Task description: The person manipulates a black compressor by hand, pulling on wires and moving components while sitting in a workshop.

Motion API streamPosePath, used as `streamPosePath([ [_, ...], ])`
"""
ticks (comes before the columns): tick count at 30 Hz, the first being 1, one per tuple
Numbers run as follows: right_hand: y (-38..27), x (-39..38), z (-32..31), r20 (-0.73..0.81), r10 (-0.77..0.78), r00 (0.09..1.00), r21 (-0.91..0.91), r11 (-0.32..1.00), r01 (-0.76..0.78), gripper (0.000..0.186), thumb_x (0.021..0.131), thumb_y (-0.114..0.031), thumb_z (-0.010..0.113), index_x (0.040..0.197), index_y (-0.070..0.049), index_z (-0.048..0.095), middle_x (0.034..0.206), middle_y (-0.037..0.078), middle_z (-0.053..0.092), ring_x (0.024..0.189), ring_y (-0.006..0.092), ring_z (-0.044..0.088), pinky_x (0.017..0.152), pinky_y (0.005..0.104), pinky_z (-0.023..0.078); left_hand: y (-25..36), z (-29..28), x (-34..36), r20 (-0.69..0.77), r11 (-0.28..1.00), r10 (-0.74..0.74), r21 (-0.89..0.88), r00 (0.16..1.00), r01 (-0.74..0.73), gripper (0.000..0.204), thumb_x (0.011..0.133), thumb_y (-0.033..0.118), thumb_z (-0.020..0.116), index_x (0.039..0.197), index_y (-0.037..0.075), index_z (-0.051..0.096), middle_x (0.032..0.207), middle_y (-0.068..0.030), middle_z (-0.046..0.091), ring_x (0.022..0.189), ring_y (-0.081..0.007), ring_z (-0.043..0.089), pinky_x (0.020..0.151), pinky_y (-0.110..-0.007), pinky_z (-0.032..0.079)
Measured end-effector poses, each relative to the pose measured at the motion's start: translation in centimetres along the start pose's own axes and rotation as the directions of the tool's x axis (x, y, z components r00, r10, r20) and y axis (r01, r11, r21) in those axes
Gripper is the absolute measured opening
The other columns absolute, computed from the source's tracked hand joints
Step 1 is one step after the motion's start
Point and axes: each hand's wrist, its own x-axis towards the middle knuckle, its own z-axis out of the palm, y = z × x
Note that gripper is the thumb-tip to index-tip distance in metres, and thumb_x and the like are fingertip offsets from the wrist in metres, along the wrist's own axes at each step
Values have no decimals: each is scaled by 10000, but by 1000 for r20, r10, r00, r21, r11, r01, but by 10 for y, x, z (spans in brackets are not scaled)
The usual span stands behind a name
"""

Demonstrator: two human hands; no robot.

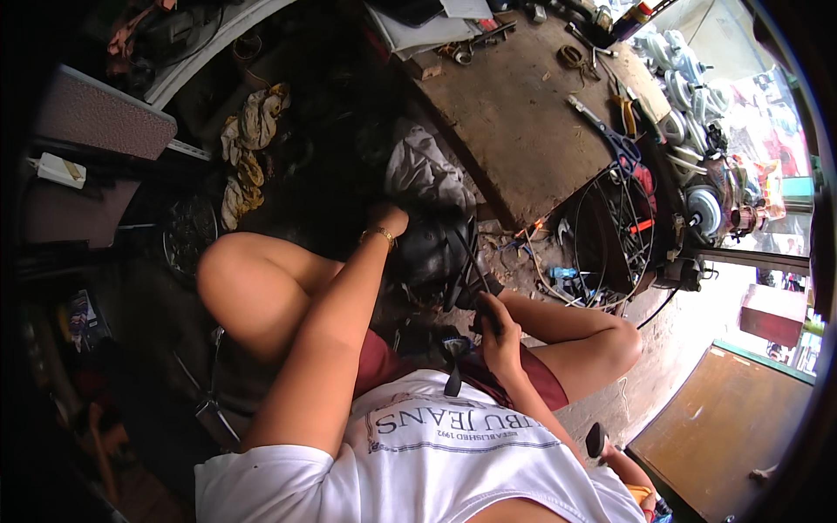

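Between my knees rests a black bag (427, 248) with long dark straps, its surface shiny like leather. My left hand (389, 220), with a gold-coloured watch (380, 234) at the wrist, is closed at the bag's upper left edge; its fingertips are lost in the shade. Lower and to the right, my right hand (500, 338) is wrapped round a black strap (488, 307) that runs up to the bag. Another short black strap (454, 370) hangs over my lap. A crumpled grey cloth (425, 166) lies just beyond the bag.
A worn wooden table (523, 113) stands ahead to the right, with blue-handled scissors (621, 150) and other tools along its edge. Looped wires (602, 235) hang beside it. Yellow-white cloth (248, 161) lies at the far left. A wooden panel (724, 427) is at the lower right, near another person's foot (598, 442).
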Motion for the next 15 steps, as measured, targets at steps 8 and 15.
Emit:
streamPosePath([
  [8,26,116,58,-100,-250,963,-135,962,236,375,913,18,548,1288,5,564,1203,220,656,1128,315,636,972,352,462,-12,17,15,-52,993,-8,-120,999,2,377,895,252,519,1129,16,696,1222,-238,634,1166,-367,608,982,-428,487],
  [15,14,32,15,-90,-168,982,-56,985,163,399,907,49,537,1304,16,552,1250,200,636,1232,281,574,1056,344,407,11,9,6,-45,996,-86,10,995,86,420,912,293,511,1148,-11,678,1247,-263,612,1176,-367,602,1001,-427,480],
])
